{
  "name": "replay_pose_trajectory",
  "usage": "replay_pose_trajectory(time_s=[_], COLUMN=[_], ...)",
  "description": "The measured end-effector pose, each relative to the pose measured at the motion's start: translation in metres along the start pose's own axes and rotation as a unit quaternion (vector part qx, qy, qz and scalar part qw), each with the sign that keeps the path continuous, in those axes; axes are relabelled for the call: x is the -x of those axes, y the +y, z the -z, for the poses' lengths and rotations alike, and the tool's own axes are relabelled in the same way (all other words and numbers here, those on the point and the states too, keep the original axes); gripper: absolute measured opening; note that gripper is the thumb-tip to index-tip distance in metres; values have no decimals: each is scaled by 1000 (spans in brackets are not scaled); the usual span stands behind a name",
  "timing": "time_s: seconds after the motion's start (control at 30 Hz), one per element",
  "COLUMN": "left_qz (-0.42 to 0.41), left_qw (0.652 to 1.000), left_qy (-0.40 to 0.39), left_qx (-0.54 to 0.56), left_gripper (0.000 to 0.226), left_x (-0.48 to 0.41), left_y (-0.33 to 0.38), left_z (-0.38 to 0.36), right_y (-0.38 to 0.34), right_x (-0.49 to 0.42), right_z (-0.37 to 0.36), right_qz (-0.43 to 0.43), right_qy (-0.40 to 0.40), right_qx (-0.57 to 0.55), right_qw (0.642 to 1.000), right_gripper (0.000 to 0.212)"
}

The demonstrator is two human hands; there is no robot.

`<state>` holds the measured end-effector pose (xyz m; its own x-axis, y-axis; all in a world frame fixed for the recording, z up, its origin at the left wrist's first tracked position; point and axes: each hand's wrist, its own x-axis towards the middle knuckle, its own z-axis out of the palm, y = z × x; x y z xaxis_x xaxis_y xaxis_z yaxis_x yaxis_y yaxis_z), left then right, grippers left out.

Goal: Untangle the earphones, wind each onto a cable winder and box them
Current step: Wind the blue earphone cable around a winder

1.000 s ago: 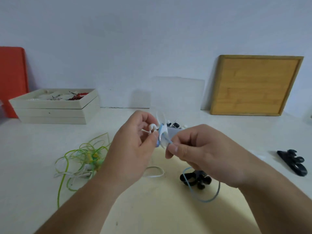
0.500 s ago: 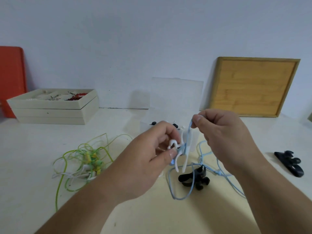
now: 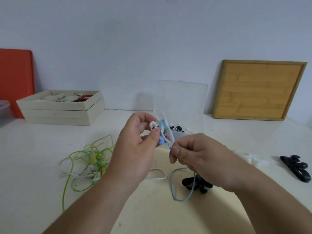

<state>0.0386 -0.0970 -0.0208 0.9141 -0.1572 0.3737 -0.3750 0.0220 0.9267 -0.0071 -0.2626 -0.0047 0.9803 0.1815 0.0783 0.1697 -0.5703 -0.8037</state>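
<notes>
while near box-rim (image 3: 179,132), hands (image 3: 135,150) (image 3: 200,154) round earphones (image 3: 161,141)

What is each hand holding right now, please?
Left hand: closed, pinching a small white piece; winder or earbud cannot be told.
Right hand: closed, pinching the blue cable.

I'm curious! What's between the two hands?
Head view: a blue cable, crossed by a white cable, runs from the winder in the left hand to the right hand.
</notes>
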Motion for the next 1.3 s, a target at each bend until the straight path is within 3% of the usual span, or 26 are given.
replay_pose_trajectory(time_s=[0.13,0.3,0.47,0.63,0.8,0.9,1.0,1.17,1.3], left_qz=[-5,-77,-133,-114,-81,-65,-71,-60,-36], left_qw=[999,971,932,928,952,970,986,996,999], left_qy=[4,-13,-92,-163,-229,-221,-149,-49,-9], left_qx=[-52,-228,-324,-315,-187,-79,-23,-30,-37], left_gripper=[16,17,14,21,20,17,19,19,17], left_x=[0,3,8,9,12,11,6,2,0], left_y=[-1,-6,1,4,10,12,10,6,4], left_z=[1,1,4,6,3,2,3,3,5], right_y=[-3,-5,-4,-4,1,4,2,-4,-8], right_x=[2,5,5,5,0,-1,-1,1,4], right_z=[4,5,18,23,22,21,14,0,1], right_qz=[1,54,57,55,0,-35,-50,-9,25], right_qy=[-5,-18,117,235,287,273,197,36,11], right_qx=[-42,-65,-96,-85,-67,-63,-28,-29,-37], right_qw=[999,996,987,967,955,959,979,999,999], right_gripper=[38,31,25,18,20,17,21,27,24])
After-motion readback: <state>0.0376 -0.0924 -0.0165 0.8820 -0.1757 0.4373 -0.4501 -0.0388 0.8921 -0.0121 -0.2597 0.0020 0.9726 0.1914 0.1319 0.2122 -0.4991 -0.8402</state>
